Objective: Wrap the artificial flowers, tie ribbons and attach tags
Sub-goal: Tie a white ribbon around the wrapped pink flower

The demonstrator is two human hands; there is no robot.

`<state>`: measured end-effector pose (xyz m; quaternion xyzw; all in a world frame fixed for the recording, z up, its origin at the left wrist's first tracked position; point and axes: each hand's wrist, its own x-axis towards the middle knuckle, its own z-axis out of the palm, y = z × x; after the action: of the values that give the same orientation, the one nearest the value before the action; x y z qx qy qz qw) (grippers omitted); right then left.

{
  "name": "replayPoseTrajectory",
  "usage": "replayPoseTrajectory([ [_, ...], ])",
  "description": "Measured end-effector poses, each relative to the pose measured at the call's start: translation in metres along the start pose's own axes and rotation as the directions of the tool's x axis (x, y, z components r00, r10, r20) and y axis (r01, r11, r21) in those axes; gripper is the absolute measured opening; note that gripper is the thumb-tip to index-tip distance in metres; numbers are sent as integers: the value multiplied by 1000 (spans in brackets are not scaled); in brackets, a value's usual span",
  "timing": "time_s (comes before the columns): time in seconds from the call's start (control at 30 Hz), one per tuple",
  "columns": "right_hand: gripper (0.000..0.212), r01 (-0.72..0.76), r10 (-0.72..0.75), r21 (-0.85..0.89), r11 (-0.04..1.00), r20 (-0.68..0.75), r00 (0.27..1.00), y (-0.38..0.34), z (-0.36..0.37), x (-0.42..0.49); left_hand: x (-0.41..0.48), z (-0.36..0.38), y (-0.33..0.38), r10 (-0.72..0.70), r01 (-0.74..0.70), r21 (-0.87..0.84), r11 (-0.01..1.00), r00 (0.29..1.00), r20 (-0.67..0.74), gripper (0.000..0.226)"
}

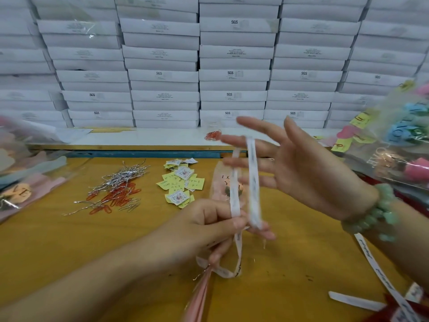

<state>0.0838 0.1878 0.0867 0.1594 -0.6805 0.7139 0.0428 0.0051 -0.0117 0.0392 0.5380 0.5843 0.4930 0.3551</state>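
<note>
A white printed ribbon (253, 182) runs in a loop from my right hand down to my left hand. My left hand (209, 224) pinches the ribbon's lower part just above the pink stem of a wrapped flower (202, 296), which lies near the table's front edge. My right hand (297, 163) is raised with fingers spread and straight, the ribbon loop hanging over its fingers. A clear wrapper with a flower head (225, 182) lies behind the ribbon. Yellow and white tags (181, 184) sit in a pile mid-table.
Silver twist wires and orange paper clips (116, 189) lie left of the tags. Wrapped flower bundles (399, 140) stack at the right, bagged paper pieces (21, 177) at the left. More ribbon (380, 277) trails at bottom right. White boxes (232, 75) wall the back.
</note>
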Motion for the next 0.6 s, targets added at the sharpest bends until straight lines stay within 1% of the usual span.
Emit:
replayPoseTrajectory([
  [0.03,61,13,-21,-68,998,-131,991,2,-1,1,1,-1,-1,2,-2,-29,1000,1000,-5,30],
  [0.07,61,-13,-32,-168,986,-265,964,5,-4,1,1,-2,-1,7,-7,-51,999,1000,-11,29],
  [0.1,62,-81,-32,-277,957,-380,925,8,-6,0,0,-3,-2,14,-16,-64,998,1000,-18,29],
  [0.13,61,-168,-23,-376,911,-453,891,12,-8,-2,0,-3,-4,24,-26,-73,997,999,-27,29],
  [0.17,57,-243,-5,-456,856,-477,879,14,-9,-4,0,-4,-4,29,-33,-86,996,999,-37,29],
  [0.2,50,-289,26,-516,806,-457,889,15,-9,-6,0,-5,-4,31,-37,-105,994,998,-53,29],
  [0.23,45,-308,73,-554,773,-404,912,15,-8,-7,0,-6,-5,33,-42,-129,991,997,-72,29],
  [0.27,44,-307,133,-570,762,-326,936,14,-7,-8,1,-7,-6,36,-49,-150,987,995,-91,29],
  [0.3,46,-298,196,-564,770,-235,952,13,-4,-9,1,-8,-7,38,-56,-164,985,993,-110,29],
  [0.37,49,-276,288,-551,787,-67,955,11,1,-9,2,-10,-10,32,-57,-180,982,989,-143,29],
  [0.43,43,-252,324,-541,802,40,945,10,3,-9,3,-11,-12,17,-49,-193,980,986,-167,29],
  [0.47,38,-243,322,-536,808,56,945,10,3,-9,3,-11,-12,18,-51,-197,979,986,-168,29],
  [0.53,32,-234,293,-536,811,26,956,9,0,-9,3,-10,-12,33,-65,-193,979,986,-165,29],
  [0.6,24,-230,264,-502,834,-3,965,6,-6,-10,3,-10,-12,27,-62,-174,983,981,-194,29],
])
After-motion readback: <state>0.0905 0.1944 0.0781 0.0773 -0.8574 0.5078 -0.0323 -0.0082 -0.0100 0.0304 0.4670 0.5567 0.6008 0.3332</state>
